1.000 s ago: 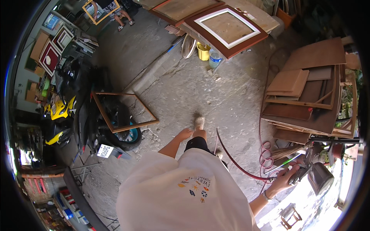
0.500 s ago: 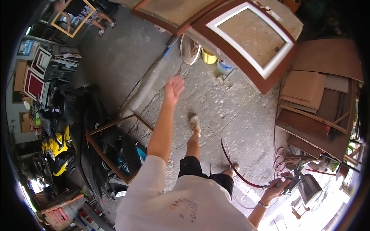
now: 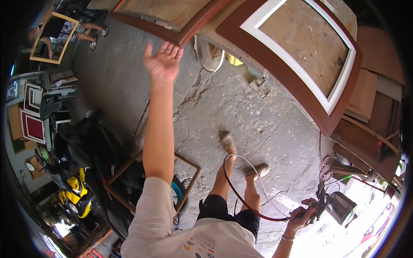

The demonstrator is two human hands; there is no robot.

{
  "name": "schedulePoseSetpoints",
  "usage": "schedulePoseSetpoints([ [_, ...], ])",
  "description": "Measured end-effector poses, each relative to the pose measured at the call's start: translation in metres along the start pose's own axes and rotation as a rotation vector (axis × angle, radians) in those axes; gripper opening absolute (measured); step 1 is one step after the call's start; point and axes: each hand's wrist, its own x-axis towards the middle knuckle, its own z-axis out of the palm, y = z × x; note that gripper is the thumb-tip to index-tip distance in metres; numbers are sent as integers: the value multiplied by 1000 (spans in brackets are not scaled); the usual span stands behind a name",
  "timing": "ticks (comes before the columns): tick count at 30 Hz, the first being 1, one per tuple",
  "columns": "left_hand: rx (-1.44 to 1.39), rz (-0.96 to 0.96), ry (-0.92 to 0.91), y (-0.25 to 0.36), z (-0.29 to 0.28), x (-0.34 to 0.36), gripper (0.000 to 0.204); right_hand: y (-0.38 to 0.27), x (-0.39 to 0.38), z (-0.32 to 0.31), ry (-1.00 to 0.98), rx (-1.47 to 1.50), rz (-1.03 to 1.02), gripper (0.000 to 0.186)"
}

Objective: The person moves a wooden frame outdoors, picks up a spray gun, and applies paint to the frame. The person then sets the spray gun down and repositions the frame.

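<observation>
My left hand (image 3: 162, 62) is raised palm up with fingers spread, just below the corner of a brown picture frame (image 3: 155, 28) on the worktable; whether the fingertips touch it I cannot tell. Beside that lies a brown frame with a white inner border (image 3: 287, 51). My right hand (image 3: 300, 218), low at the right, is closed on a spray gun (image 3: 320, 200) with a metal cup (image 3: 340, 206) and a dark red hose (image 3: 254, 208) looping from it.
A person (image 3: 88, 30) holds a yellow wooden frame (image 3: 62, 58). At left stand leaning frames (image 3: 33, 127) and a yellow-and-black scooter (image 3: 75, 193). A wooden frame (image 3: 191, 180) rests against a motorbike. Boards (image 3: 372, 129) are stacked right; a fan (image 3: 208, 56) is under the table.
My left arm has swung up and forward toward the table's frames. The table now appears much nearer as I have stepped forward. The spray gun remains in my right hand.
</observation>
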Motion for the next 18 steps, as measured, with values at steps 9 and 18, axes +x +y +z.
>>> schedulePoseSetpoints([
  [9, 44, 118, 76, 55, -2, 18, 85, 25, 2, 8, 6, 4, -60, 38],
  [18, 96, 77, 175, 53, -41, 46, 74, 27, 6, 8, 30, -2, -75, 38],
])
